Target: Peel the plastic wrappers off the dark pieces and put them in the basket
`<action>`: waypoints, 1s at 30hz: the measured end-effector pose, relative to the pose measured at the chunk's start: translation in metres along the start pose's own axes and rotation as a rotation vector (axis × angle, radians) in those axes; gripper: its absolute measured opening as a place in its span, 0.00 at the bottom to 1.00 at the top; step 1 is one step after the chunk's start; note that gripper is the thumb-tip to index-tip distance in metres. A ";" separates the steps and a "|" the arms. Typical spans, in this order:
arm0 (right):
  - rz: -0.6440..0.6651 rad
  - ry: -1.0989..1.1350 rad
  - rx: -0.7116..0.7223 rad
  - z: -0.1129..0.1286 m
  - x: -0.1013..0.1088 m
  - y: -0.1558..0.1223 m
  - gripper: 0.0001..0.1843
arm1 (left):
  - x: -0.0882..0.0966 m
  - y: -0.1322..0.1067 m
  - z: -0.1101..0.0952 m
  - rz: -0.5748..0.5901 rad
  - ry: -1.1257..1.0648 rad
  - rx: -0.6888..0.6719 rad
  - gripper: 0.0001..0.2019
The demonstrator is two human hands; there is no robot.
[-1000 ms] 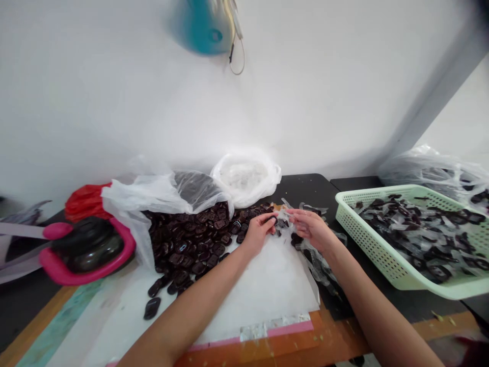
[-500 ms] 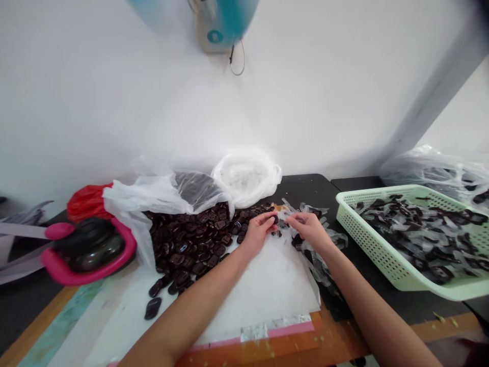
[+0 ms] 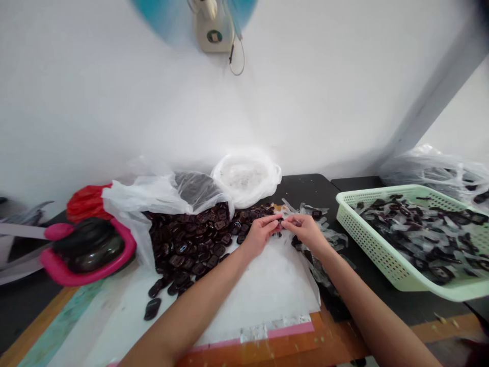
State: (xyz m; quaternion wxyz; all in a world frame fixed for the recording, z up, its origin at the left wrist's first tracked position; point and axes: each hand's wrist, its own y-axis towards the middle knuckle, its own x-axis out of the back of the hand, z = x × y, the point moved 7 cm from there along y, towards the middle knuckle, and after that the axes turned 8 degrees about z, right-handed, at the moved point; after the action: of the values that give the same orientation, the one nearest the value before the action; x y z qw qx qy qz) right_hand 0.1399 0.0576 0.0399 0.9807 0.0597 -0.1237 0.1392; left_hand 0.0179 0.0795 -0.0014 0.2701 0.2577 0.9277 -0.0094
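Observation:
My left hand and my right hand meet fingertip to fingertip over the far edge of a white sheet. Both pinch one small dark glossy piece together with a bit of clear plastic wrap. A heap of the same dark pieces spills from an open clear bag just left of my left hand. Small clear sleeves lie scattered beside and under my right hand.
A pale green basket of wrapped dark pieces stands at the right, with a clear bag behind it. A white bag sits by the wall. A pink-rimmed black object and a red bag lie left. A fan hangs on the wall.
My hands have drawn together until the fingertips touch around the small dark piece. The wall fan has swung round.

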 end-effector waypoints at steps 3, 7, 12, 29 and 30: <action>-0.025 0.065 -0.016 0.001 0.000 -0.001 0.19 | -0.002 0.000 0.002 0.040 -0.010 0.012 0.18; -0.110 0.063 -0.023 -0.004 0.004 -0.001 0.18 | 0.001 0.001 0.004 -0.008 -0.040 0.013 0.17; -0.153 0.046 -0.019 -0.009 0.003 -0.001 0.19 | 0.002 0.001 0.001 -0.030 -0.039 0.009 0.16; -0.310 0.052 0.002 -0.001 -0.003 -0.007 0.19 | 0.007 0.002 0.002 -0.068 0.077 -0.053 0.17; -0.303 0.077 -0.002 -0.002 -0.004 -0.007 0.18 | 0.007 0.002 0.001 -0.069 0.087 -0.056 0.18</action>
State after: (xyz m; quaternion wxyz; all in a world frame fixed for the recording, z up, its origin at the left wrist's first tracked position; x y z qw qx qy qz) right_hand 0.1385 0.0497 0.0363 0.9945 0.0713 -0.0759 -0.0081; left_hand 0.0140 0.0842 -0.0062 0.2359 0.2179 0.9469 0.0185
